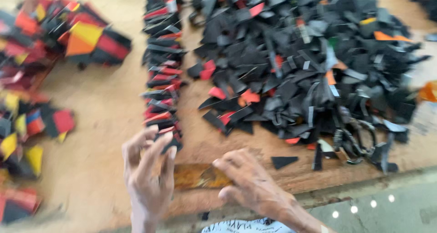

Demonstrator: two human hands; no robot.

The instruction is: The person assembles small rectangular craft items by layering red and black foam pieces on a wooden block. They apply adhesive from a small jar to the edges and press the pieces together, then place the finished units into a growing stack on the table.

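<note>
My left hand (148, 171) is raised near the front edge of a wooden board (104, 110), fingers apart and holding nothing, its fingertips close to the near end of a long row of black and red scraps (163, 64). My right hand (255, 185) lies low beside it, fingers loosely curled over a brownish patch (195, 176) on the board; whether it touches the patch is blurred. A big heap of black scrap pieces (300, 60) with red and orange bits fills the right half.
Red, yellow and black pieces (82, 37) are stacked at the far left, with more down the left edge (27, 128). A lone black triangle (283, 161) lies near the board's front edge. A grey floor (387, 210) runs along the lower right.
</note>
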